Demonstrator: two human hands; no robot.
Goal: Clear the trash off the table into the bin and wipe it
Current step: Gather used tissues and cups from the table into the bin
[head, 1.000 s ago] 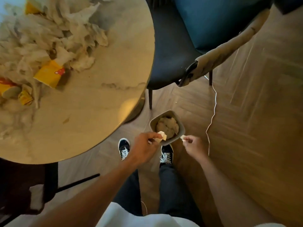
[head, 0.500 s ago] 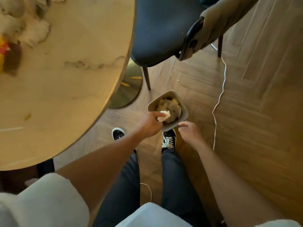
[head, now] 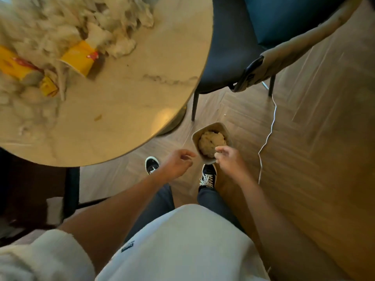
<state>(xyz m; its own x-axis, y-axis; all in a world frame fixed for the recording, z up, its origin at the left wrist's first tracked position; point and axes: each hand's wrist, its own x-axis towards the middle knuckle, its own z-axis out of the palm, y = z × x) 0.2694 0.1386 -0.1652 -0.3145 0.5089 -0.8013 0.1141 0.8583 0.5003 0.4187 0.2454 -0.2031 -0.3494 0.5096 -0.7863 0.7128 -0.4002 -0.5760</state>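
Where crumpled tissue (head: 211, 143) fills the bin (head: 212, 127), hands hover empty.

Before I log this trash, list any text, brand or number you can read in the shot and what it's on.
None is legible.
Yellow wrappers on the table: red markings, too blurred to read.
Small yellow packet: print blurred, unreadable.
White shirt: small dark label, too small to read.
Bin: no text visible.

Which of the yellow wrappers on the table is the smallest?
The little crumpled yellow wrapper, lying between the long one at the left edge and the larger one by the tissues.
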